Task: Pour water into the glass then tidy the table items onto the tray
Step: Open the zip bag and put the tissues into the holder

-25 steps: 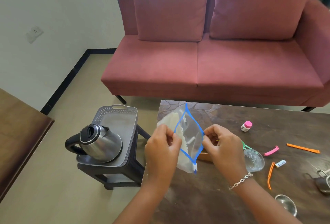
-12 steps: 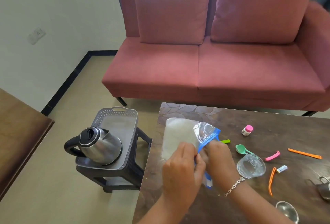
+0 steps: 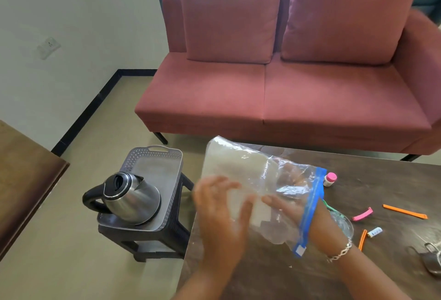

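Bag [image 3: 238,168]: clear, with a blue zip [image 3: 310,211], held just above the table [image 3: 381,180]. Its long axis runs left to right, closed end left, mouth right.

Right hand [image 3: 291,209]: inserted through the mouth to the wrist. Seen through the plastic, its fingers look straight and point left toward the white contents.

Left hand [image 3: 219,209]: laid against the bag's outer face near the closed end, thumb apart from fingers. Motion blur hides whether it pinches the plastic; I cannot tell.

Tray [image 3: 158,150]: off the table's left edge, on a stool, with the kettle [image 3: 133,197] on its near end and its far end bare.

Glass [image 3: 344,224]: on the table, partly hidden behind the right wrist.

Judgement: the bag's closed end already points at the tray, and the left hand is the nearer one. The right hand must withdraw first.
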`<act>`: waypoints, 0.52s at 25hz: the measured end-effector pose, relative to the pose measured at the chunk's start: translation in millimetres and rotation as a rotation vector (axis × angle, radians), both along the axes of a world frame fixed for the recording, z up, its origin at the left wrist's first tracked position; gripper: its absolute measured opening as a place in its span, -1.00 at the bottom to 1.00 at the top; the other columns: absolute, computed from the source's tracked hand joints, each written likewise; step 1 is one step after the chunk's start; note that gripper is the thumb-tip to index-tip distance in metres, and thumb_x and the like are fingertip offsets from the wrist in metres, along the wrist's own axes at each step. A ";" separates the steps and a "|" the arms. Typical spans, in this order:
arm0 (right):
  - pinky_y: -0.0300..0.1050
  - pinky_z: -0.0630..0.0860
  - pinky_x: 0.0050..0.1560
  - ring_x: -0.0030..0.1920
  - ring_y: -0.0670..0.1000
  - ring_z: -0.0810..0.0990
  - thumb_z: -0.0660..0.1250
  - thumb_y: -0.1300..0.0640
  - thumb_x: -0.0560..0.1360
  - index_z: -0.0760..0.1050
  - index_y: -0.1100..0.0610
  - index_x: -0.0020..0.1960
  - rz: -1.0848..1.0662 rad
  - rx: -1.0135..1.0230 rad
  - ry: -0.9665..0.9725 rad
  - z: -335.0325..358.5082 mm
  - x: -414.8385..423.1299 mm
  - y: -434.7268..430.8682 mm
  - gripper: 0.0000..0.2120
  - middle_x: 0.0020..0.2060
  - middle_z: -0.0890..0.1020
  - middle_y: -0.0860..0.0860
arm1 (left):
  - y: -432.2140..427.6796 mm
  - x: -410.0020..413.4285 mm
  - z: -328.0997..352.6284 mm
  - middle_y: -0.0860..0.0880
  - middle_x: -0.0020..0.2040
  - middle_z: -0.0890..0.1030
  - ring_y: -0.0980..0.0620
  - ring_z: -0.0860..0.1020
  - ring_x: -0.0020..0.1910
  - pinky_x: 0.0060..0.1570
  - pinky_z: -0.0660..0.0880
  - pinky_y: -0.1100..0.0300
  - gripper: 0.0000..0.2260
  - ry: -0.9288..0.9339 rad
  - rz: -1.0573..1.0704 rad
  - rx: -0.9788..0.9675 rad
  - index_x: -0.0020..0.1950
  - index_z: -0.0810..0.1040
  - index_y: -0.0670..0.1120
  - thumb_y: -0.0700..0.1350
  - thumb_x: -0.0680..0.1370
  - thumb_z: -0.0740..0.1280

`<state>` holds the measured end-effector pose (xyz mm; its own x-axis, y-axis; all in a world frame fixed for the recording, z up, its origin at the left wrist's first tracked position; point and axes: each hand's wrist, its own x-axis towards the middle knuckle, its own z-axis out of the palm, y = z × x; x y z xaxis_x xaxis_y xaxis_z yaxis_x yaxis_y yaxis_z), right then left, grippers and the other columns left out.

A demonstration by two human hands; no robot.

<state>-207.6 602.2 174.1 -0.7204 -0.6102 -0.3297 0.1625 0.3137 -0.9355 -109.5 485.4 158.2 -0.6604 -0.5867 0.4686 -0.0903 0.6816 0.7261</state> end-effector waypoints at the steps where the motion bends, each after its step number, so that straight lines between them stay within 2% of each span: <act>1: -0.34 0.47 -0.20 -0.21 -0.06 0.56 0.48 -0.15 0.12 0.47 0.11 -0.10 -0.022 0.022 0.060 -1.1 -3.9 2.9 -0.52 -0.29 0.56 -0.09 | -17.9 -1.0 -3.2 0.05 0.11 0.45 0.02 0.40 0.18 0.22 0.28 0.27 -0.57 -0.018 0.095 0.048 0.11 0.47 -0.05 0.27 0.48 0.21; 2: -0.24 0.49 -0.17 -0.21 -0.03 0.56 0.47 -0.19 0.05 0.48 0.09 -0.08 -0.047 -0.008 0.091 2.9 -6.0 5.5 -0.45 -0.30 0.58 -0.12 | -36.6 -2.1 -4.8 0.03 0.18 0.44 0.05 0.39 0.23 0.24 0.29 0.25 -0.45 -0.070 0.122 0.162 0.20 0.43 -0.07 0.30 0.40 0.28; 4: -0.11 0.55 -0.16 -0.23 0.00 0.62 0.54 -0.12 0.08 0.49 0.07 0.00 -0.119 -0.128 0.086 9.9 -9.9 8.0 -0.43 -0.31 0.62 -0.08 | -68.7 -4.7 -2.5 0.01 0.21 0.52 0.12 0.51 0.18 0.10 0.47 0.27 -0.23 -0.149 -0.086 0.633 0.29 0.38 -0.07 0.29 0.20 0.44; 5: -0.13 0.58 -0.18 -0.24 -0.02 0.64 0.59 -0.01 0.16 0.47 0.04 0.03 -0.132 -0.186 0.087 12.6 -10.4 9.2 -0.48 -0.29 0.64 -0.06 | -79.2 -4.6 -2.0 -0.03 0.16 0.59 0.06 0.58 0.11 -0.01 0.54 0.24 -0.22 -0.174 -0.222 0.869 0.26 0.43 -0.05 0.26 0.15 0.50; 6: -0.18 0.60 -0.24 -0.26 -0.05 0.66 0.57 0.12 0.23 0.46 0.01 0.03 -0.153 -0.244 0.066 13.6 -11.9 9.0 -0.55 -0.31 0.66 -0.05 | -86.3 -4.1 -2.6 -0.06 0.09 0.65 -0.01 0.62 0.05 -0.10 0.58 0.20 -0.32 -0.197 -0.321 1.018 0.19 0.50 -0.03 0.19 0.14 0.54; 8: -0.28 0.59 -0.31 -0.30 -0.11 0.66 0.46 0.29 0.30 0.44 0.00 0.01 -0.185 -0.285 0.071 12.7 -14.6 7.9 -0.62 -0.34 0.68 -0.05 | -88.6 -2.9 -4.7 -0.08 -0.01 0.69 -0.05 0.65 -0.04 -0.20 0.59 0.18 -0.55 -0.204 -0.402 1.118 0.07 0.59 -0.03 0.02 0.21 0.51; 10: -0.26 0.60 -0.24 -0.21 -0.07 0.67 0.47 0.31 0.31 0.47 0.06 0.06 -0.224 -0.209 0.200 8.6 -15.6 5.5 -0.61 -0.22 0.69 0.00 | -84.0 -1.6 -9.0 -0.07 -0.03 0.69 -0.02 0.66 -0.07 -0.22 0.59 0.19 -0.58 -0.165 -0.372 1.172 0.08 0.58 -0.05 -0.07 0.24 0.48; 13: 0.05 0.60 -0.03 -0.10 0.08 0.66 0.50 0.23 0.30 0.50 0.14 0.09 -0.280 -0.121 0.302 3.2 -14.4 6.4 -0.61 -0.10 0.66 0.11 | -79.0 0.4 -13.1 -0.07 -0.02 0.69 -0.01 0.66 -0.07 -0.22 0.59 0.20 -0.59 -0.128 -0.347 1.215 0.12 0.55 -0.06 -0.14 0.29 0.45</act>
<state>-222.1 608.6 177.2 -0.9168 -0.3990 -0.0164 -0.0613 0.1813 -0.9815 -109.1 406.4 145.2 -0.8655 -0.3801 -0.3263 -0.1568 -0.4131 0.8971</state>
